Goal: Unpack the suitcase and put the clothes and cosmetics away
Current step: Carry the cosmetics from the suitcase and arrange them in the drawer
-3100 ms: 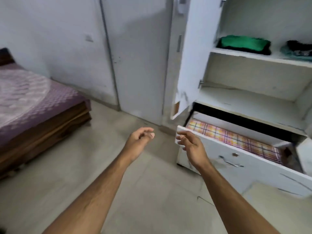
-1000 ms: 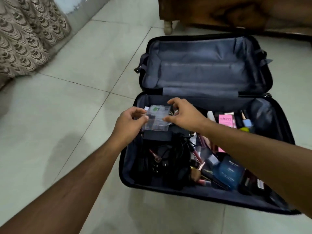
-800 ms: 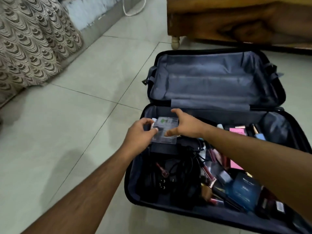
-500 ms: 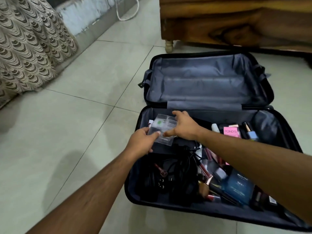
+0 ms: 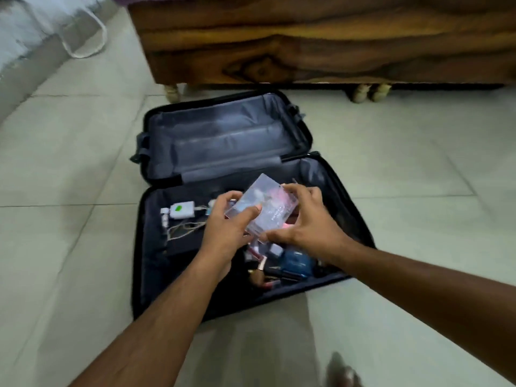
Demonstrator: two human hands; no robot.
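Head view shows me pale glossy floor tiles point(image 5: 69, 247) with a dark wooden bed frame point(image 5: 307, 46) behind. My suitcase point(image 5: 156, 289) lies open on the tiles, its grey fabric lid point(image 5: 223, 141) flat toward the bed. Both hands hold a clear, hard plastic box point(image 5: 262, 208) above the cosmetics point(image 5: 293, 263): left hand point(image 5: 226, 233) with thumb on top, right hand point(image 5: 307, 219) pinching its far and near edges. A white charger point(image 5: 181, 210) rests inside, left. Bare tile surrounds the case.
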